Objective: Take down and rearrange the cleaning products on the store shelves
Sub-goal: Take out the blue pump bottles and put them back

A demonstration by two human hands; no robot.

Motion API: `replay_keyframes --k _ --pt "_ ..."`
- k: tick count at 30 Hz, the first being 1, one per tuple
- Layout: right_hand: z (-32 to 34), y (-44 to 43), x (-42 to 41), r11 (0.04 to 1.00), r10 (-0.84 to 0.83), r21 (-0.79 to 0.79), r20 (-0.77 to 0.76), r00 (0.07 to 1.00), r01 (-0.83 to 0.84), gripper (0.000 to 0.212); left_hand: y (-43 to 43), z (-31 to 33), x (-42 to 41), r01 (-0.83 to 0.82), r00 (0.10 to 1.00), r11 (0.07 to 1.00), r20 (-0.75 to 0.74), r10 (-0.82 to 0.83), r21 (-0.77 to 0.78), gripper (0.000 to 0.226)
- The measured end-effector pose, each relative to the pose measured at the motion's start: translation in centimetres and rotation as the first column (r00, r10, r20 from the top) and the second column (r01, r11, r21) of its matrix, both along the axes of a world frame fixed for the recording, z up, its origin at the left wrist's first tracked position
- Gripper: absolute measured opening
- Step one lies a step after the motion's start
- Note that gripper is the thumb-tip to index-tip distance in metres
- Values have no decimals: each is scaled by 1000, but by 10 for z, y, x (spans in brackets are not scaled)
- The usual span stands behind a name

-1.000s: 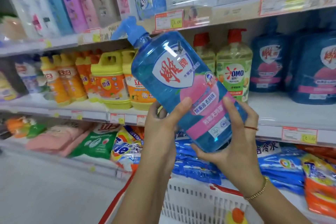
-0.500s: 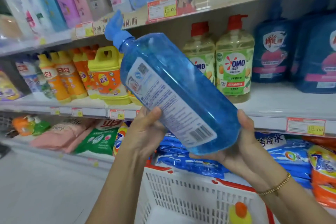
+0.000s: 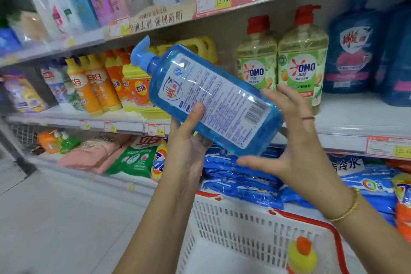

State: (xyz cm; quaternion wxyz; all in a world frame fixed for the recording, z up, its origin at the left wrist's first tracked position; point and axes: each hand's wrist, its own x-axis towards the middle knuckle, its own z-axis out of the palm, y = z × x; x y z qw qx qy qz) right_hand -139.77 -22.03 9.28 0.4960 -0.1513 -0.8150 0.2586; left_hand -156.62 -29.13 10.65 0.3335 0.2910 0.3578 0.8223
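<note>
1. Bottle of blue liquid (image 3: 213, 100), seen from the head camera, hangs in the air in front of the middle shelf (image 3: 347, 138). It is tilted, pump up to the left, base down to the right, and its back label with the barcode faces me.
2. My left hand (image 3: 186, 142) grips it from below near the middle. My thumb (image 3: 198, 110) presses on the label's lower edge, and the other fingers curl under the body, mostly hidden.
3. My right hand (image 3: 295, 140) lies spread at the base, fingers straight and apart. The palm is against the bottom corner and the thumb reaches out beneath it.
4. Two OMO bottles (image 3: 303, 69) stand upright side by side just behind my right fingertips.
5. Dark blue bottles (image 3: 353, 51) sit further right and set back, with a strip of bare white board before them up to the shelf's front edge.
6. Yellow jugs (image 3: 140, 89) and orange bottles (image 3: 93, 86) crowd the board to the left, close to its edge.
7. A white basket (image 3: 244, 216) lies under my forearms, its red handle (image 3: 331, 229) on the right and a yellow bottle with an orange cap (image 3: 302, 253) in its near corner.
8. Blue bags (image 3: 240, 175) lie just beyond the rim.
9. Pale floor (image 3: 55, 218) runs along the left.
</note>
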Motion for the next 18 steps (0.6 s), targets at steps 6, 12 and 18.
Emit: replay_keyframes --k 6,12,18 --pt "-17 13 -13 888 -271 373 -47 962 268 104 -3 5 4 3 985 1000 -173 -7 -20 81" --pt "-5 5 14 995 71 -62 -100 992 -77 100 -9 18 -6 274 931 960 -264 -250 58 101" --pt "-11 -12 17 591 496 -535 -350 795 -604 100 -12 24 -15 315 945 942 -127 -301 117 92"
